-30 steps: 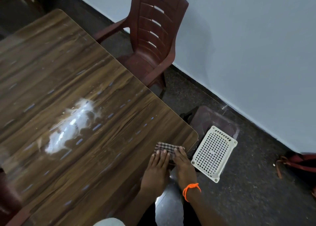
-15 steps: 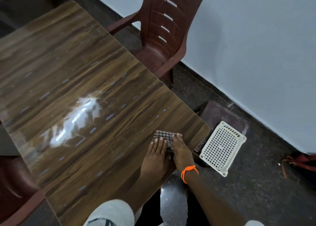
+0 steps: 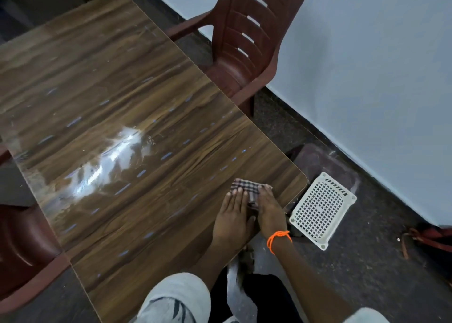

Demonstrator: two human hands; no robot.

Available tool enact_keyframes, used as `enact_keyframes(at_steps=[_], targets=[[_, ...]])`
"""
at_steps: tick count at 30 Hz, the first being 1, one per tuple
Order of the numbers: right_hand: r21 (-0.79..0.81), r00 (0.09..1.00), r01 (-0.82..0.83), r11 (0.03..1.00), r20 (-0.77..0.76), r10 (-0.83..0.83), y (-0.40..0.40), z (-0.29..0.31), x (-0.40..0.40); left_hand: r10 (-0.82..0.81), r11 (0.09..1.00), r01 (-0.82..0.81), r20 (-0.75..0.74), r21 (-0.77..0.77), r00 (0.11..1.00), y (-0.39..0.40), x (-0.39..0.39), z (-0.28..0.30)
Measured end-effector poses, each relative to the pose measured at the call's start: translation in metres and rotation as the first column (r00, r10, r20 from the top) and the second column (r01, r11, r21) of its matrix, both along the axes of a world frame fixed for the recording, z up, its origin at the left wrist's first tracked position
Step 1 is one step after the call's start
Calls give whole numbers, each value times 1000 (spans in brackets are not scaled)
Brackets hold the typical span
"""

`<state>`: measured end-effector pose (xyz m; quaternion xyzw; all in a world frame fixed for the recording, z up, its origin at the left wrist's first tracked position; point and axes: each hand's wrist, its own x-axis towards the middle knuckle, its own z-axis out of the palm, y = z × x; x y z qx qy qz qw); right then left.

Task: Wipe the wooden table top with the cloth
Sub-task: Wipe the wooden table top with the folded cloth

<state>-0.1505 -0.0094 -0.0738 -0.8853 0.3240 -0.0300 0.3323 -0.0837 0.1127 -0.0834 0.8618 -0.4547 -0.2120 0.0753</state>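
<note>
A glossy wooden table top (image 3: pixel 137 131) fills the left and middle of the head view. Near its right corner lies a small folded checked cloth (image 3: pixel 245 188). My left hand (image 3: pixel 232 217) and my right hand (image 3: pixel 270 207) lie flat side by side on the cloth, fingers together and pointing away from me, pressing it against the table. Most of the cloth is hidden under the two palms. An orange thread is tied round my right wrist.
A dark red plastic chair (image 3: pixel 247 41) stands at the table's far right side. Another red chair (image 3: pixel 22 246) is at the left edge. A white perforated basket (image 3: pixel 322 210) lies on the dark floor just right of the table corner, below a pale wall.
Both hands with the cloth have slid a little forward along the table near its right corner. The camera view has shifted, so the table appears further left.
</note>
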Motion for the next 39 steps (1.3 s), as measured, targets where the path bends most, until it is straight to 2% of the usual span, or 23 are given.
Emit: enact_keyframes(at_steps=[4,8,12,15,18,22,26,31,35,39], targets=[[52,987,-159,986,36,158,32,7,3,87,996,-87,55,-1,995,44,-10,-6],[-5,956,-285,959,70,285,54,8,-40,88,996,-88,19,-13,996,88,-65,-12],[16,970,-240,971,36,240,35,7,-70,97,995,-97,8,3,995,64,-91,-10],[3,983,-183,983,29,183,15,7,-55,101,994,-102,28,38,994,33,-71,-4],[-4,979,-200,980,48,200,14,1,-28,174,981,-178,56,78,983,28,-53,-3],[-18,925,-377,926,39,377,47,-10,-10,276,953,-284,89,106,957,64,-57,-3],[-60,841,-536,842,45,539,84,-9,-34,339,936,-343,59,84,939,114,-93,-4],[-64,892,-444,894,70,447,78,-13,-78,273,961,-271,-25,59,962,117,-125,-7],[-29,957,-290,957,20,290,57,-16,-66,200,979,-200,-8,-34,980,91,-87,-10],[6,980,-179,984,86,178,76,-15,-26,216,976,-217,20,2,976,91,-42,-13]])
